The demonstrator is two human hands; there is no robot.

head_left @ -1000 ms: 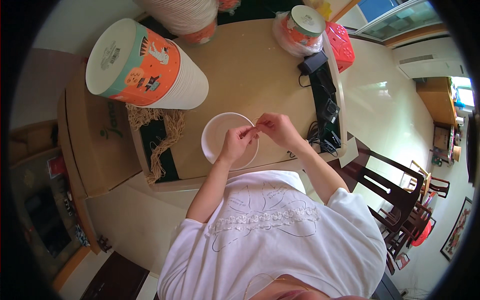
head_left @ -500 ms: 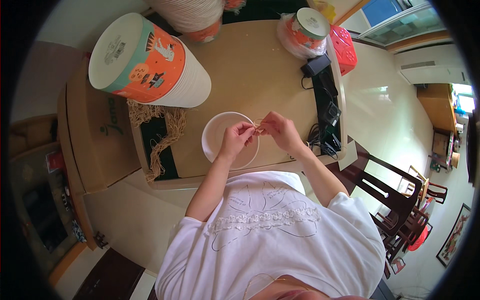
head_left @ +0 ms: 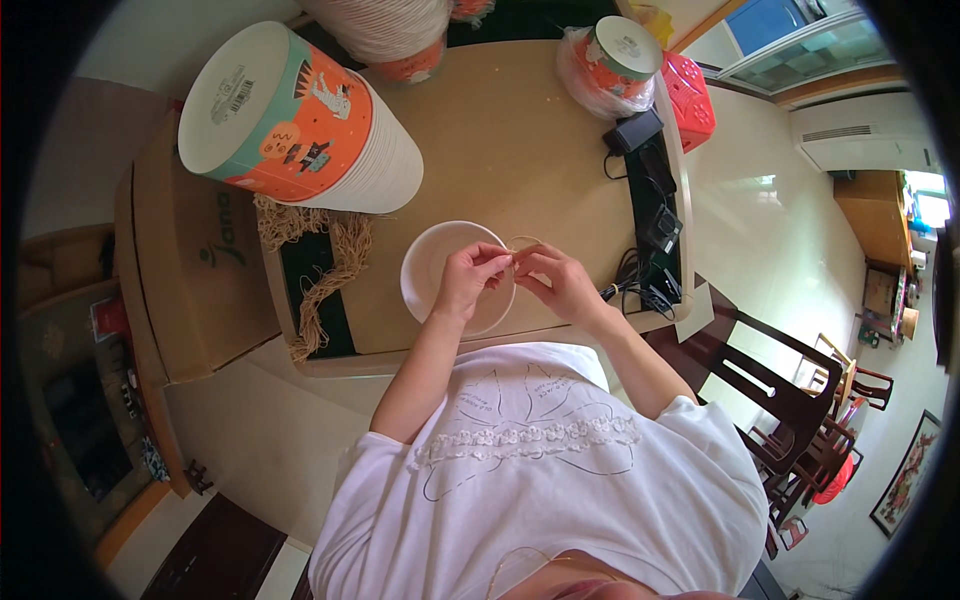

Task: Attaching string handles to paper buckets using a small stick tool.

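Over the rim of a white paper bucket [head_left: 425,285], my left hand [head_left: 470,282] pinches a thin tan cord [head_left: 522,238] between thumb and fingertips. My right hand [head_left: 560,285] meets it there, its thumb and fingers closed on the same cord. A small loop of the cord arches up above the touching fingertips. How its ends run is hidden by the fingers. The bucket stands upright on the table, open side up, partly covered by my left hand and wrist. A bundle of similar tan cords [head_left: 345,260] hangs over the table's left edge.
A tall stack of upturned paper buckets [head_left: 385,150] with an orange and green band stands at left, another stack [head_left: 385,30] behind. At far right are a wrapped bucket [head_left: 625,50], a red plastic box [head_left: 688,100], and a black adapter with cables [head_left: 632,130]. A cardboard box [head_left: 200,300] adjoins the table.
My right hand has turned and dropped slightly, its fingers lower beside the left fingertips. The cord loop shows larger above them. The bucket has shifted a little to the left.
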